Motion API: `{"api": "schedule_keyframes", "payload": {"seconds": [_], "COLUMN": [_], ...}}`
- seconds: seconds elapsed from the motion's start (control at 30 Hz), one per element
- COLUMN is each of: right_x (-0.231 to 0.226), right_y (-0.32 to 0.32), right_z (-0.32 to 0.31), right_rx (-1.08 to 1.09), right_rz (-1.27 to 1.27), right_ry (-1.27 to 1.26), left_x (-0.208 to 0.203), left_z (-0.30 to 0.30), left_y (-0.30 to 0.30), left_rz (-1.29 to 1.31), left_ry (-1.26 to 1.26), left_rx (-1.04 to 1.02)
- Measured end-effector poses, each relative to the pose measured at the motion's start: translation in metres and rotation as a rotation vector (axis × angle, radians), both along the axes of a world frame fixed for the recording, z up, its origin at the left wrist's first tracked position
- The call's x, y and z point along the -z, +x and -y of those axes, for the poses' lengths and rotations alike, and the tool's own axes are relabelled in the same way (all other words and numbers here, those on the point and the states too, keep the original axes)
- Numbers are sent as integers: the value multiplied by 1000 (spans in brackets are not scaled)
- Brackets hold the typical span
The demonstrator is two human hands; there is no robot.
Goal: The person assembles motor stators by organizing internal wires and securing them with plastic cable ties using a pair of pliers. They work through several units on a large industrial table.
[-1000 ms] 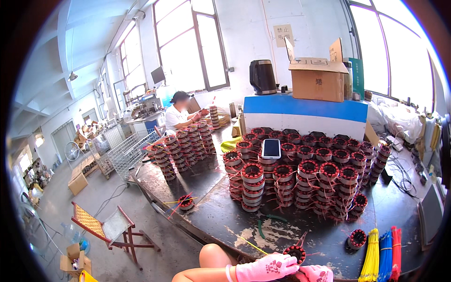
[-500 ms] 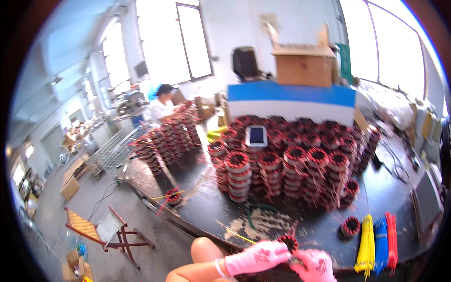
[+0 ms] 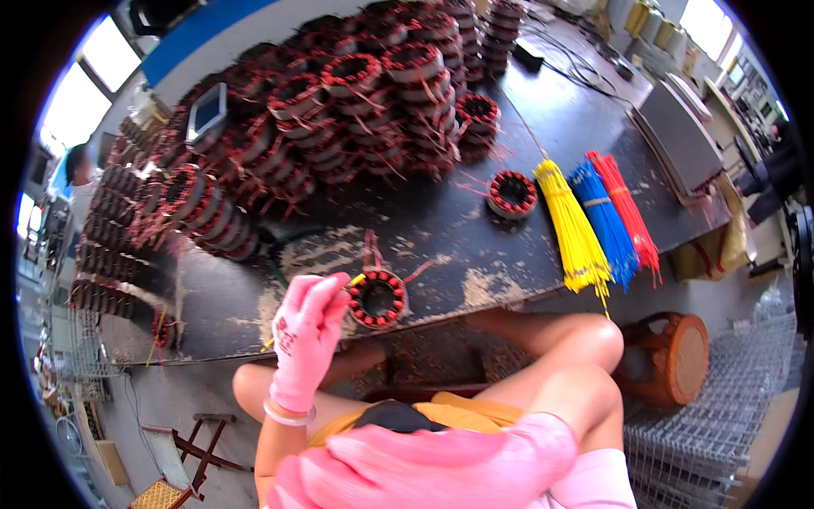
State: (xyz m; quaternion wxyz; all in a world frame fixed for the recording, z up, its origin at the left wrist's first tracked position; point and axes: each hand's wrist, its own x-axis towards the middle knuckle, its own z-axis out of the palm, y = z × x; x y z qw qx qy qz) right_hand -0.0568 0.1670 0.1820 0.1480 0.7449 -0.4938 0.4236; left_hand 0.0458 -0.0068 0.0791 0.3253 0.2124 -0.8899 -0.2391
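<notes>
My left hand (image 3: 305, 335), in a pink glove, is closed in a pinch on a thin yellow sleeve (image 3: 358, 279). One tip shows above the fingers; the rest is mostly behind the hand. Right beside the fingertips, a ring-shaped motor stator (image 3: 400, 299) with red windings lies on the table's near edge, its loose red leads pointing up and right. No clear outline of my right hand appears. Blurred pink folds (image 3: 432, 462), which look like cloth, fill the lower middle.
Stacked stators (image 3: 356, 106) crowd the dark worn table (image 3: 424, 220). Another single stator (image 3: 511, 195) sits near yellow (image 3: 572, 225), blue (image 3: 604, 220) and red (image 3: 623, 204) sleeve bundles. A grey box (image 3: 678, 136) stands at right. A stool (image 3: 670, 360) and wire mesh (image 3: 721, 424) are below.
The view has swung down and to the right. My right hand has left the stator and dropped out of clear sight. My left hand is now beside the stator, pinching the yellow sleeve.
</notes>
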Motion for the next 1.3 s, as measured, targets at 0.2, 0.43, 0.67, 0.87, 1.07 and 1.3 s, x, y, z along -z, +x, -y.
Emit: {"api": "schedule_keyframes", "payload": {"seconds": [0.2, 0.43, 0.67, 0.87, 1.07, 1.3], "right_x": [75, 161, 176, 174, 198, 189], "right_y": [-98, -106, -111, -78, -57, -85], "right_z": [31, 38, 56, 28, 24, 17], "right_rx": [350, 474, 373, 366, 412, 230], "right_rz": [-6, 148, -37, 83, 126, 691], "right_ry": [589, 506, 550, 632, 686, 688], "left_x": [39, 62, 75, 76, 96, 81], "left_z": [10, 3, 3, 9, 10, 17], "left_y": [-3, -48, -43, -44, -33, -46], "left_rz": [-101, -54, 88, 125, 64, 83], "left_ry": [193, 212, 36, 81, 40, -89], "left_rx": [-64, -37, -18, 6, -20, 67]}}
